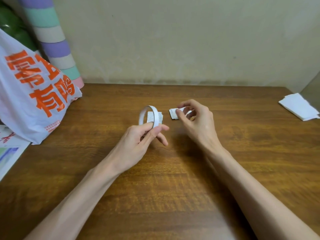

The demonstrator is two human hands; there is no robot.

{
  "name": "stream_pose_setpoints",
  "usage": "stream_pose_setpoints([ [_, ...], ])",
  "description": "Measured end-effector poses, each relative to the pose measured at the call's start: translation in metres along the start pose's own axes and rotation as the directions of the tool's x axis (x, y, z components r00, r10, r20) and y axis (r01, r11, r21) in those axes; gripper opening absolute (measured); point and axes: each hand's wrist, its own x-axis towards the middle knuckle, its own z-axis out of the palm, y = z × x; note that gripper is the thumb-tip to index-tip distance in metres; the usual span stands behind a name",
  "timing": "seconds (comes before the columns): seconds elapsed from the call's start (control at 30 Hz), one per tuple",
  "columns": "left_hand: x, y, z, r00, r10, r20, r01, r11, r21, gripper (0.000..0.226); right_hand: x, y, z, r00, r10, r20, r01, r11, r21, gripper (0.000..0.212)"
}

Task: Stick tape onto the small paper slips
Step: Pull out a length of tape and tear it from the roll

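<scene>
Roll of white tape: a thin ring, held upright on edge above the middle of the table, gripped at its lower rim between the thumb and curled fingers of the left hand. Printed paper slips: a small bunch just behind the roll, partly seen through the ring; whether it touches the roll cannot be told. Second bunch of white slips: just to the right of the first, pinched between thumb and forefinger of the right hand, other fingers curled; whether it is lifted off the wood cannot be told. Stack of white paper: far right corner. White plastic bag with orange lettering: left edge. Striped roll, purple, green and beige: leaning in the far left corner behind the bag. Printed sheets: left edge, nearer than the bag.
</scene>
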Motion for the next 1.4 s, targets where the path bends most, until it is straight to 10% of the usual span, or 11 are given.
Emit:
stream_pose_setpoints([
  [0.2, -0.001, -0.001, 0.000, 0.998, 0.027, -0.050, -0.028, 1.000, -0.007, 0.034, -0.029, -0.032, -0.003, 0.957, -0.278, 0.080, 0.256, 0.943, 0.212, 0.013],
  [0.73, -0.004, 0.004, -0.005, 0.999, 0.031, 0.025, -0.033, 0.997, 0.073, 0.023, -0.044, -0.019, 0.010, 0.874, -0.483, -0.043, 0.484, 0.875, 0.000, 0.024],
  [1.1, -0.001, 0.000, -0.007, 0.999, 0.040, 0.003, -0.040, 0.994, 0.105, 0.038, -0.044, -0.024, 0.008, 0.983, -0.179, -0.037, 0.180, 0.915, 0.361, 0.029],
  [1.4, -0.001, 0.000, -0.011, 0.996, 0.045, -0.071, -0.030, 0.980, 0.196, 0.040, -0.047, -0.020, 0.005, 0.958, -0.287, 0.019, 0.274, 0.931, 0.243, 0.011],
])
